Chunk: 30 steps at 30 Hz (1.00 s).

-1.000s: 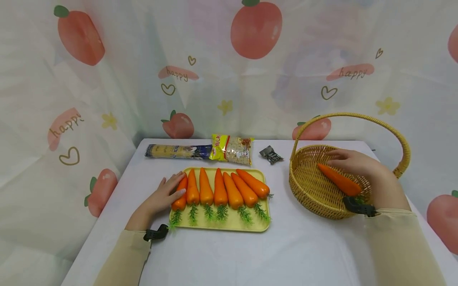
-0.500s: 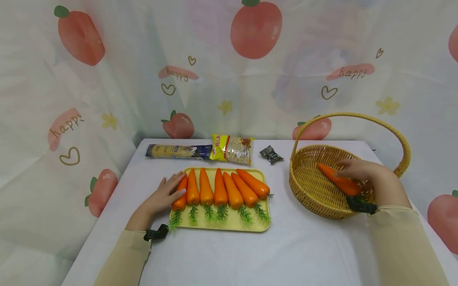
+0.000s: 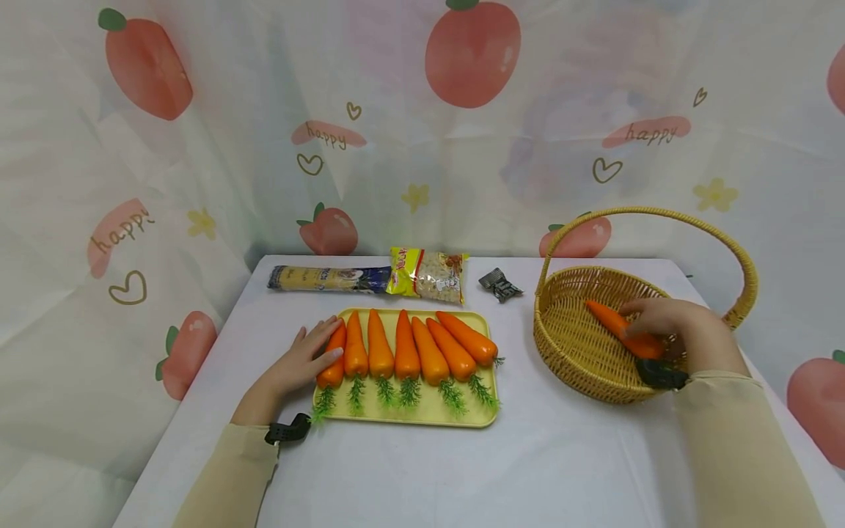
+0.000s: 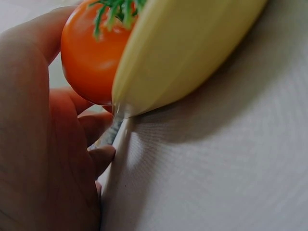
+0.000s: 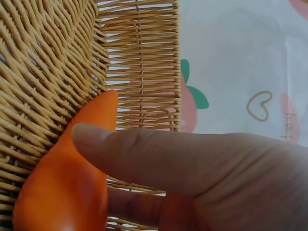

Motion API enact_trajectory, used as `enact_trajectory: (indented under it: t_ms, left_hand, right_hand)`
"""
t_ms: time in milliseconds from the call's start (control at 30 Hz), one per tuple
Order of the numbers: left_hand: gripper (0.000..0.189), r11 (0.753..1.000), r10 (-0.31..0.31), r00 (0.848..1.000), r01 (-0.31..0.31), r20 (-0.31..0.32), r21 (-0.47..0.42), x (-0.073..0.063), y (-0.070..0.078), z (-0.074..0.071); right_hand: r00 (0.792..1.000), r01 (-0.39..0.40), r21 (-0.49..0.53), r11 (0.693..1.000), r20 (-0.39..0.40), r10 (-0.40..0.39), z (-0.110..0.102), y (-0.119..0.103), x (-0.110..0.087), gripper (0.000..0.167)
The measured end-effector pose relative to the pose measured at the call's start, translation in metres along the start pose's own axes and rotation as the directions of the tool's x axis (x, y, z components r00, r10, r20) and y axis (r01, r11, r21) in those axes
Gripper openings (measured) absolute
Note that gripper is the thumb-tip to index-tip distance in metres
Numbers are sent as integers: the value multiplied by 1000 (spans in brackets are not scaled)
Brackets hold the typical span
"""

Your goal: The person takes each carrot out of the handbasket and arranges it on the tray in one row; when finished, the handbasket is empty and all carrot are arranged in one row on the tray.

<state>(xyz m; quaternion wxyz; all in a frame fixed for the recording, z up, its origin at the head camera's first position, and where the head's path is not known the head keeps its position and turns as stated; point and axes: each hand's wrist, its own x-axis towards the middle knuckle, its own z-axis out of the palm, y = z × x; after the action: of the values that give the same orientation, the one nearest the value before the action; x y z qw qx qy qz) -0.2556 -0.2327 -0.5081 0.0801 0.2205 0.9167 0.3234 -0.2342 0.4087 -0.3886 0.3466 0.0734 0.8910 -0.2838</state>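
Note:
In the head view my left hand (image 3: pixel 302 361) rests at the left edge of a yellow tray (image 3: pixel 409 419), touching the leftmost carrot (image 3: pixel 335 357). Its fingers look fairly straight; the left wrist view shows the thumb and fingers beside that carrot's round end (image 4: pixel 91 57). Several orange carrots with green tops lie side by side on the tray. My right hand (image 3: pixel 686 328) is inside a wicker basket (image 3: pixel 574 367), pinching a single carrot (image 3: pixel 607 317) that lies there. In the right wrist view the thumb presses on the carrot (image 5: pixel 62 183), with fingers behind it.
Behind the tray lie a long pack of noodles (image 3: pixel 330 279), a yellow-topped clear bag (image 3: pixel 432 275) and a small dark wrapped packet (image 3: pixel 500 284). The basket's handle (image 3: pixel 660 213) arches above my right wrist. A printed curtain (image 3: pixel 422 183) stands behind the table.
My right hand has lowered from above the carrot in the basket, and its thumb and fingers have closed around it. The left hand has not visibly moved.

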Motion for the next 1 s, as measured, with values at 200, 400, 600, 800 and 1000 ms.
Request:
enact_trajectory:
  t_ms: [200,400,600,800,1000]
  left_hand:
    - [70,1000,-12,1000,12,3,0,0,2,0]
    - [71,1000,-26,1000,26,9,5,0,3,-1]
    - [71,999,-32,999,32,10,10,0,2,-2]
    - [72,999,-37,999,37,13,9,0,3,-2]
    - [72,999,-33,999,33,11,12,0,3,-1]
  right_hand:
    - [999,50,67,996,8,-50,3,2,10,78]
    - [992,115,166,979,25,-120,9,3,21,83]
    - [982,159,266,951,52,-179,12,1,25,84]
    - [969,211,292,933,60,-238,16,-6,23,80]
    - [964,224,310,924,71,-257,22,-8,27,80]
